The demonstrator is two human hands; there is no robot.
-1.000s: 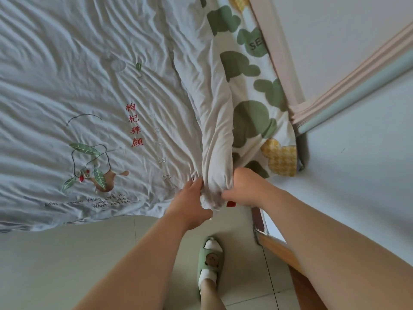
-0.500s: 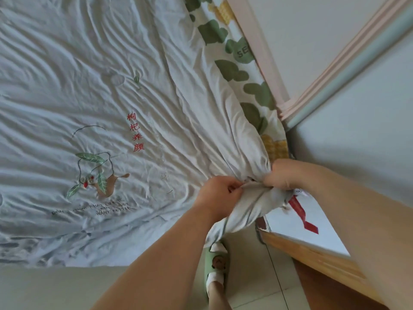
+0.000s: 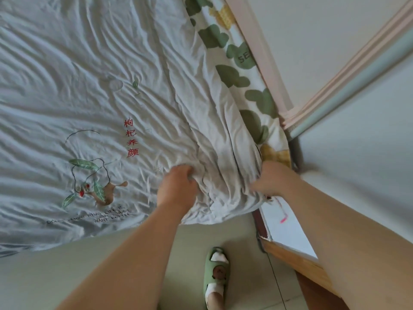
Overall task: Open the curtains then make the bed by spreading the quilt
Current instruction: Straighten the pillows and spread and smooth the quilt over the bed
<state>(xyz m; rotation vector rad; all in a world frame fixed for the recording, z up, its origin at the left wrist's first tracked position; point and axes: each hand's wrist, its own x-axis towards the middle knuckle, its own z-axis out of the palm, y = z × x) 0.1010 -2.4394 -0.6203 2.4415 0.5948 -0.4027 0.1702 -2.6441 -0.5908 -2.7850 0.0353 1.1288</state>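
Note:
A pale grey quilt (image 3: 93, 90) with an embroidered plant, red characters and a line of text covers most of the bed, wrinkled all over. My left hand (image 3: 176, 189) grips a bunch of quilt near its bottom right corner. My right hand (image 3: 272, 179) holds the corner's edge against the wall side. Between my hands the quilt lies folded and creased. Beyond the quilt's right edge a strip of white sheet (image 3: 234, 63) with green and yellow shapes shows.
A pink bed rail (image 3: 261, 54) runs along the white wall (image 3: 324, 41) on the right. A wooden frame (image 3: 297, 260) with a white panel stands at the lower right. My foot in a green slipper (image 3: 215, 274) rests on the tiled floor (image 3: 245, 253).
The bunched quilt corner has been pulled apart and laid flatter toward the bed's corner. My hands have moved further apart, and the quilt covers more of the patterned sheet than a second ago.

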